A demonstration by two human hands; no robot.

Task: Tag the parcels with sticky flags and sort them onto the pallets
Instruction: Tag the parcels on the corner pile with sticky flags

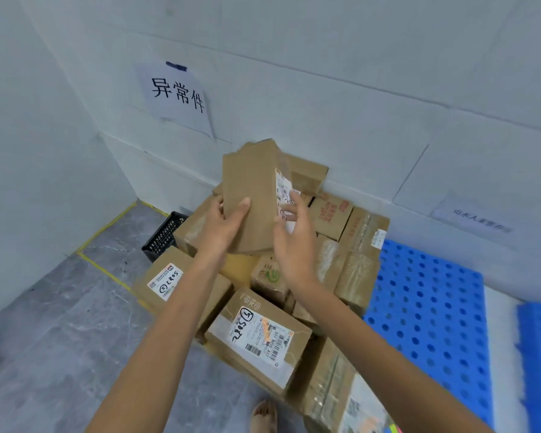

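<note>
Holding parcel [250, 198] upright in left hand [222, 226] | right hand [294, 242] open, touching its label side | risk: one-handed hold slips, parcel drops onto pile [263, 332].

Both bare arms out fwd, hands raised together at mid-frame

L hand [224, 225] grips w/ thumb pressed flat across front, fingers wrapped behind; R hand [294, 242] alongside, palm turned inward, fingers loosely spread & curled, fingertips [289, 210] touching; both forearms angled up from lower frame, wrists straight
</note>
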